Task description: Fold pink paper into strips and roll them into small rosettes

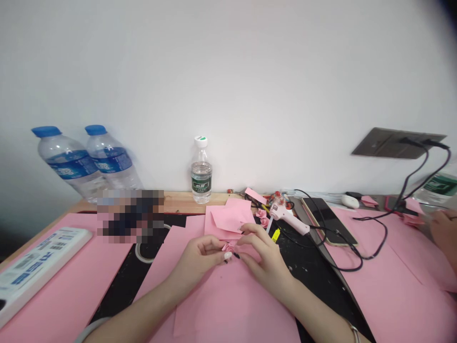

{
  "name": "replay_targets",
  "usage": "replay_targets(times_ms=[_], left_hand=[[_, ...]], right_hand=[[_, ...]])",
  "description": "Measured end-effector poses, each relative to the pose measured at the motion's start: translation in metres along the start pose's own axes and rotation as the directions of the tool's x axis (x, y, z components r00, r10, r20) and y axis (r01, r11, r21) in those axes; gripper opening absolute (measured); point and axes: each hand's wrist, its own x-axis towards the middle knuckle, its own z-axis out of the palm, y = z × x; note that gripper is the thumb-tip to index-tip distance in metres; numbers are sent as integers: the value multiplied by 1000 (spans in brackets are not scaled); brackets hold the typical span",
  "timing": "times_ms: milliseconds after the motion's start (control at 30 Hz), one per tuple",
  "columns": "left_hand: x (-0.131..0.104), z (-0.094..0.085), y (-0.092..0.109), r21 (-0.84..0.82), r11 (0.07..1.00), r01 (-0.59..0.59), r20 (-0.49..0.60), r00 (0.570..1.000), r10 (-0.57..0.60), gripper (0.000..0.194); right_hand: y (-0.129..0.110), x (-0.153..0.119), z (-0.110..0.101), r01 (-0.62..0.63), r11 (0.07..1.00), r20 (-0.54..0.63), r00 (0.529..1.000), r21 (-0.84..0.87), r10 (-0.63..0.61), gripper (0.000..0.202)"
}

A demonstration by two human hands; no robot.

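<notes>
A small pink paper rose (pixel 229 247) sits between my two hands, above sheets of pink paper (pixel 228 300). My left hand (pixel 200 259) pinches it from the left with thumb and fingers. From the other side, my right hand (pixel 266 255) grips its edge between thumb and a fingertip, the other fingers curved above. Folded pink paper (pixel 228 216) lies just beyond my hands. Further right are finished-looking paper roses (pixel 263 218) and a pale pink glue gun (pixel 291 219) with a glue stick showing at one end.
A small water bottle (pixel 202 178) stands by the wall; two large bottles (pixel 74 164) lean at left. A long white box (pixel 41 267) lies at left, a phone (pixel 328 221) at right. Black cables (pixel 387 233) run from the wall socket (pixel 396 143). Another person's hand (pixel 444 228) shows at far right.
</notes>
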Motion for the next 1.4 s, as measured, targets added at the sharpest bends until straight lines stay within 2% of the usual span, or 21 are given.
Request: replay_targets(times_ms=[167,400,633,833,1067,1267,1400], left_hand=[[0,0,-4,-13,1000,-5,34,999,5,16],[0,-1,-6,-39,999,-15,58,998,17,12],[0,0,-3,-30,999,10,35,999,-9,15],[0,-2,-6,-64,997,31,61,998,-27,20],[2,-6,-10,-64,998,-23,45,999,26,18],[1,-3,-8,-79,995,-66,20,998,67,29],[0,-1,-7,-71,991,-116,8,993,117,26]], right_hand=[[-6,-1,0,1,998,45,999,59,-4,27],[-8,0,-2,-11,995,73,997,102,3,34],[-4,1,-2,-31,988,83,996,150,19,22],[-2,3,-3,-28,982,57,998,186,17,17],[-3,3,-4,-16,983,36,999,183,9,18],[-3,0,2,-48,981,10,999,187,47,19],[-4,-1,5,-50,979,-3,999,198,51,21]])
